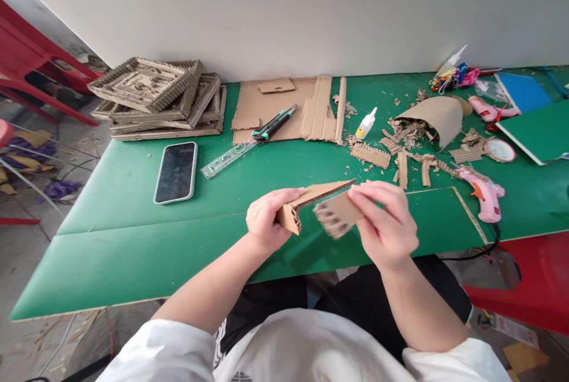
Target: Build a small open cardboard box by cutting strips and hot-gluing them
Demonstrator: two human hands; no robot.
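Both cardboard pieces are held above the desk (133, 251), near the middle of its near edge. The left hand (269, 216) is closed around one end of an angled cardboard strip (320, 191), thumb on top. The strip's long axis runs rightward and slightly toward the far edge, its narrow tip pointing at the right hand (389, 222); whether tip and fingers touch cannot be told. The right hand pinches a short cardboard piece (340, 213) between thumb and bent fingers; its ragged, fluted end, somewhat blurred, points left and toward the near edge.

Surroundings: a phone (176, 172) lies toward the left edge, with stacked cardboard frames (155, 91) behind it by the far left corner. A cutter (274, 124) rests across a cardboard sheet (262, 103), its lower end at a clear ruler (227, 159). Beyond the right hand, cardboard scraps (371, 155) and an upright glue bottle (365, 125) occupy the desk toward the far edge. A pink glue gun (486, 195) lies right of that hand.
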